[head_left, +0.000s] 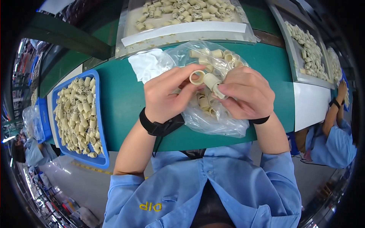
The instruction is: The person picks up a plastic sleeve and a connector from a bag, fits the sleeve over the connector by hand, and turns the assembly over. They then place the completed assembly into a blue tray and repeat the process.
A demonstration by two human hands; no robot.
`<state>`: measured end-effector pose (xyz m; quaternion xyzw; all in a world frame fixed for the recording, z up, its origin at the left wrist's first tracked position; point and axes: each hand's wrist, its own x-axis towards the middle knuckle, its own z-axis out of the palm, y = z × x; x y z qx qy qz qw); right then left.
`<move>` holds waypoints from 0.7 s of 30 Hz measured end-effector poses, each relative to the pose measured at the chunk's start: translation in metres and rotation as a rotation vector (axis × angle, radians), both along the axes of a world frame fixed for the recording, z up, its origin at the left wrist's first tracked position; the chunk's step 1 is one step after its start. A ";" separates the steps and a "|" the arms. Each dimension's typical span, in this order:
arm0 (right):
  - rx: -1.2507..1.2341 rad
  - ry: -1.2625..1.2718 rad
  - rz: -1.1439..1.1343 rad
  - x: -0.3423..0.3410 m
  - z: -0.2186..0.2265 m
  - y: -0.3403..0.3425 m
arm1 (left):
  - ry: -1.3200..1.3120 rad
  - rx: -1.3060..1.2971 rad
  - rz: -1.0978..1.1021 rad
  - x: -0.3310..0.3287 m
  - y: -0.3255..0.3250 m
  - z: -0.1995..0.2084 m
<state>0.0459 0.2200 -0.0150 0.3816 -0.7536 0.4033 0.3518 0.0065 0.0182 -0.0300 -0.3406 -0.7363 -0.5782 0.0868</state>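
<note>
Over an open clear plastic bag, both my hands are raised close together. Between thumb and fingers, my left hand pinches a hollow cream plastic sleeve, its round opening facing up. A stepped cream cylindrical part is gripped in my right hand, its lower end partly covered by the thumb. The sleeve and the cylindrical part are side by side; I cannot tell whether they touch. Behind and below my hands, several similar cream sleeves lie in the bag.
A blue tray heaped with cream parts stands at left. A metal tray of similar parts is at the back, another tray at far right. A white cloth lies on the green table. A co-worker's arm shows at right.
</note>
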 end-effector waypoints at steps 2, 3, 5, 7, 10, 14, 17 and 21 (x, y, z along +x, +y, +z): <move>0.025 0.055 0.008 0.000 0.001 0.001 | 0.028 -0.026 0.020 0.000 0.001 -0.001; 0.026 0.052 0.006 0.000 0.001 0.001 | 0.025 -0.025 0.018 0.000 0.000 0.000; 0.055 0.083 -0.001 0.000 0.000 0.002 | 0.103 -0.068 -0.005 -0.002 0.000 0.001; 0.069 0.095 -0.002 0.000 -0.001 0.001 | 0.139 -0.091 -0.015 -0.002 0.001 0.000; 0.077 0.076 -0.002 -0.001 -0.003 -0.001 | 0.183 -0.063 -0.005 -0.001 0.003 -0.001; 0.061 0.008 -0.020 0.001 -0.002 -0.002 | 0.200 -0.079 0.020 -0.002 0.002 0.000; 0.055 -0.035 -0.030 0.000 -0.001 -0.002 | 0.234 -0.088 0.022 -0.005 0.001 -0.003; 0.042 -0.063 -0.060 0.001 -0.001 -0.002 | 0.274 -0.103 0.022 -0.006 0.001 -0.006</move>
